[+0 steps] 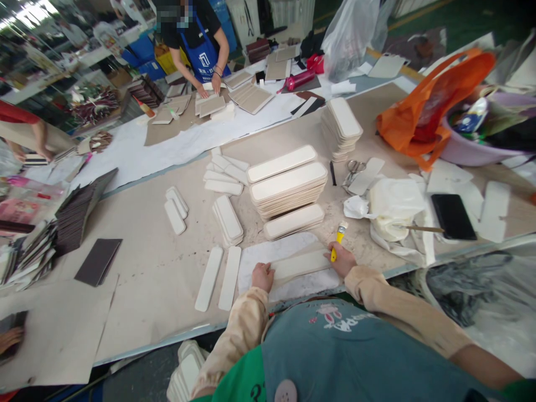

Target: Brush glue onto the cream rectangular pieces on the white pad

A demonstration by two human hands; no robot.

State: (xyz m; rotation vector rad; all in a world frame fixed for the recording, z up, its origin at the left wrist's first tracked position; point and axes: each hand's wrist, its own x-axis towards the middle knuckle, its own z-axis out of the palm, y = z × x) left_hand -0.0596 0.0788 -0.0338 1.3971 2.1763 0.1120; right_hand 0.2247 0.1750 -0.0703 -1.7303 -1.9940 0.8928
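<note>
A long cream rounded panel lies on a white sheet at the table's near edge. My left hand is closed on the panel's left end. My right hand grips a yellow-handled brush at the panel's right end, bristles pointing away from me. Two more cream panels lie side by side just left of the sheet.
Stacks of cream panels stand behind the sheet, another stack farther back. Scissors, crumpled white cloth, a black phone and an orange bag lie right. Dark boards sit left. A person in a blue apron works across.
</note>
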